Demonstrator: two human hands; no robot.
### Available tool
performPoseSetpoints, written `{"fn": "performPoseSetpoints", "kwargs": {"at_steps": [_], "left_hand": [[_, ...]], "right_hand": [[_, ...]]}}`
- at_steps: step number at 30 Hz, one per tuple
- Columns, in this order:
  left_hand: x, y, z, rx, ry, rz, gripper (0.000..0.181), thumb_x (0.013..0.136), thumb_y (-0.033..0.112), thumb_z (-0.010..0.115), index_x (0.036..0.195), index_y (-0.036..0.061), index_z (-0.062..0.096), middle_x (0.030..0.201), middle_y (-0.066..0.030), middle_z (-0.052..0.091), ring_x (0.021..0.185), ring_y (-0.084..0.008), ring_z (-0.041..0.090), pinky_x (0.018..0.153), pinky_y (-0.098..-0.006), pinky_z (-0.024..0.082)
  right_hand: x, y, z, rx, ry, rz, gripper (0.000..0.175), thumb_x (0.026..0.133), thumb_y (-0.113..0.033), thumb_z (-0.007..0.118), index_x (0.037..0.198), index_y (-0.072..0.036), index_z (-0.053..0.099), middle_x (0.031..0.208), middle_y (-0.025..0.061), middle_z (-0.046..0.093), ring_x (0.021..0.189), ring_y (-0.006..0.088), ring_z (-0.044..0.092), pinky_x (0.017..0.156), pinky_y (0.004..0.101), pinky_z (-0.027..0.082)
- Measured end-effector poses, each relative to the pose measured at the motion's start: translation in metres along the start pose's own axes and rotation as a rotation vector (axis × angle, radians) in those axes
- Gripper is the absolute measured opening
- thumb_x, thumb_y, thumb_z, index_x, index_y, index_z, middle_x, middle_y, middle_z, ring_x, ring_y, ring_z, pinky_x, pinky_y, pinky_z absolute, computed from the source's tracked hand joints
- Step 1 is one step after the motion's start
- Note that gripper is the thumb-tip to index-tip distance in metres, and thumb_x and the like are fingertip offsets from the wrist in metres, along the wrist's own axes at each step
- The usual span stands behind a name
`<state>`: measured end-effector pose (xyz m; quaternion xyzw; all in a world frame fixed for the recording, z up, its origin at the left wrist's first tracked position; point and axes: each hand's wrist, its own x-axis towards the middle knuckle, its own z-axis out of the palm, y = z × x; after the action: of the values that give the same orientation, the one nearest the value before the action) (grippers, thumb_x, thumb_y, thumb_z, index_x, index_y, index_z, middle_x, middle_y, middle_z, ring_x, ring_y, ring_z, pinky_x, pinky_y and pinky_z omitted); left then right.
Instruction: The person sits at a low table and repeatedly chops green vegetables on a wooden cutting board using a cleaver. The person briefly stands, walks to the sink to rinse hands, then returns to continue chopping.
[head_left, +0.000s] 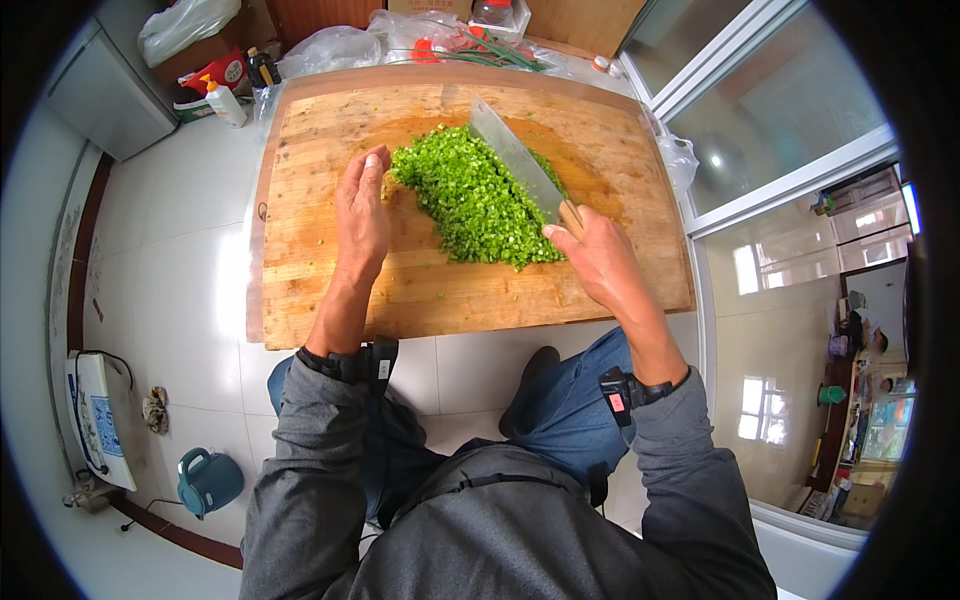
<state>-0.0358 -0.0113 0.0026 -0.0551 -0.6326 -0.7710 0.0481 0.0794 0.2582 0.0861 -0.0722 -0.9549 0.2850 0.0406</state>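
A heap of finely chopped green onions (480, 199) lies on a large wooden cutting board (337, 300). My right hand (600, 255) grips the wooden handle of a cleaver (517, 154). Its broad blade slants across the right side of the heap, with some chopped green showing beyond it. At the heap's left edge is my left hand (363, 206), held on edge with the palm turned toward the green onions. It holds nothing, and its fingertips are close to the heap; whether they touch it I cannot tell.
Whole green onions (499, 52) and plastic bags (330, 52) lie behind the board. A pump bottle (225, 101) stands at the back left. On the tiled floor to the left is a blue kettle (210, 480). Sliding glass doors (780, 105) border the right side.
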Motion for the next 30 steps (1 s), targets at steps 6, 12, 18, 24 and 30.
{"fn": "performPoseSetpoints", "kwargs": {"at_steps": [6,12,18,24,30], "left_hand": [[0.000,0.002,-0.004,0.034,0.007,0.017,0.053,0.111,0.037,0.047,0.142,-0.0052,0.055,0.143,-0.0206,0.060,0.136,-0.0282,0.055,0.120,-0.0402,0.037],[0.001,0.000,-0.004,0.014,0.015,-0.004,0.053,0.111,0.038,0.047,0.141,-0.0054,0.056,0.143,-0.0213,0.060,0.136,-0.0295,0.056,0.119,-0.0404,0.038],[0.000,-0.001,-0.005,0.022,-0.001,-0.015,0.054,0.111,0.038,0.046,0.142,-0.0055,0.055,0.143,-0.0208,0.060,0.137,-0.0285,0.055,0.120,-0.0400,0.037],[-0.001,0.002,-0.006,0.002,0.031,-0.019,0.053,0.111,0.038,0.048,0.141,-0.0052,0.056,0.142,-0.0203,0.061,0.137,-0.0282,0.055,0.120,-0.0400,0.037],[-0.001,0.000,-0.007,-0.024,0.035,-0.014,0.053,0.111,0.036,0.048,0.141,-0.0068,0.055,0.142,-0.0226,0.061,0.137,-0.0294,0.055,0.121,-0.0407,0.036]], "right_hand": [[-0.004,0.003,-0.007,-0.018,-0.060,-0.031,0.040,0.095,-0.033,0.070,0.093,0.006,0.061,0.083,0.0322,0.064,0.082,0.0514,0.063,0.072,0.0529,0.048],[-0.003,0.008,-0.007,0.023,-0.060,0.115,0.044,0.095,-0.035,0.069,0.094,0.008,0.060,0.080,0.0291,0.062,0.078,0.0406,0.062,0.072,0.0476,0.047],[-0.004,0.013,-0.015,0.014,-0.058,0.125,0.041,0.095,-0.034,0.069,0.093,0.006,0.060,0.083,0.0305,0.065,0.085,0.0492,0.064,0.075,0.0521,0.049],[-0.005,0.018,-0.014,-0.019,-0.048,0.080,0.042,0.095,-0.035,0.069,0.093,0.005,0.060,0.083,0.0298,0.065,0.082,0.0473,0.064,0.074,0.0507,0.049],[-0.006,0.023,-0.031,0.044,-0.055,0.184,0.043,0.094,-0.033,0.072,0.097,0.008,0.062,0.086,0.0273,0.065,0.080,0.0374,0.061,0.076,0.0445,0.048]]}}
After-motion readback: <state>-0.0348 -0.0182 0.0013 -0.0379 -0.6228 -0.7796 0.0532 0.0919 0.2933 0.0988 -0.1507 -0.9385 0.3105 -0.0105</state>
